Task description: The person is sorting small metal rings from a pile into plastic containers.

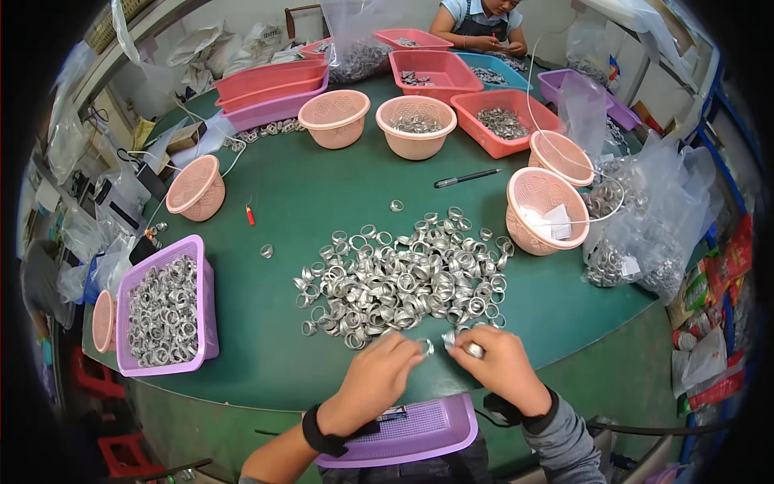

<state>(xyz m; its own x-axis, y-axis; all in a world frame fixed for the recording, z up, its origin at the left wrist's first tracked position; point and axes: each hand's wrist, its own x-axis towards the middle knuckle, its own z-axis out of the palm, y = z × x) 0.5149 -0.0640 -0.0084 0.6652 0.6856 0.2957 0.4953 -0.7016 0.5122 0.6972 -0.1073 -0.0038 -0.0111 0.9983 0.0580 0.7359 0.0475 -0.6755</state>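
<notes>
A heap of silver metal rings (403, 278) lies on the green table in front of me. Just at its near edge, my left hand (377, 373) pinches a single ring (426, 347) between its fingertips. My right hand (501, 365) is curled close by, with a ring (475, 350) showing at its fingers and more silver metal at its fingertips; how many it holds is hidden. The two hands are a little apart. Below them, a purple basket (451, 436) rests at my lap under the table edge, with a small dark item in it.
A purple basket (211, 323) full of rings stands at the left. Pink round baskets (334, 121), red trays (476, 101) and clear bags of rings (645, 234) line the far and right sides. A pen (468, 178) lies beyond the heap. A person (484, 24) sits across.
</notes>
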